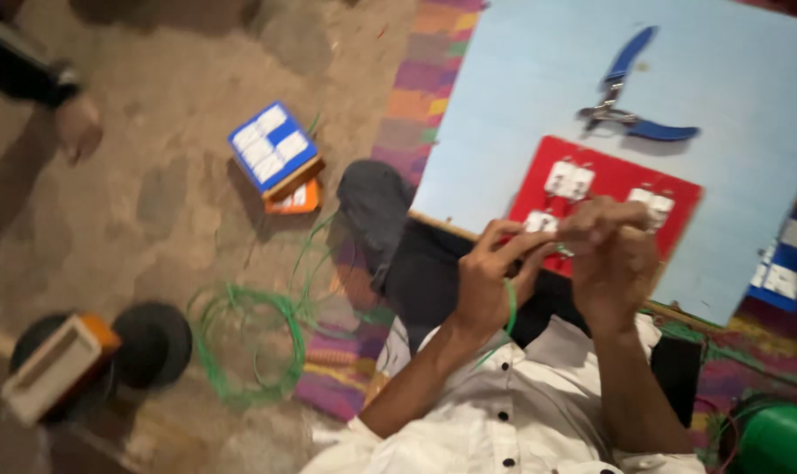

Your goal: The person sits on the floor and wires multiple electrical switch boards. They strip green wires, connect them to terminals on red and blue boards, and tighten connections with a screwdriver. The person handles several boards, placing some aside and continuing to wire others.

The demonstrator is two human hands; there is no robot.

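My left hand (490,281) and my right hand (613,259) are raised close together over my lap, fingertips meeting on a thin green wire (510,307) that hangs down past my left palm. Just behind them, a red board (604,197) with white switches lies on a light blue panel (539,79). Blue-handled pliers (631,96) rest farther up on that panel. What the fingertips pinch is blurred.
A loose coil of green wire (249,347) lies on the floor at left, near a blue and white box (273,147) stacked on an orange one. Two black round objects (153,344) and a white-orange case (52,369) sit lower left. Another person's hand (78,127) is upper left. A green spool (780,439) is lower right.
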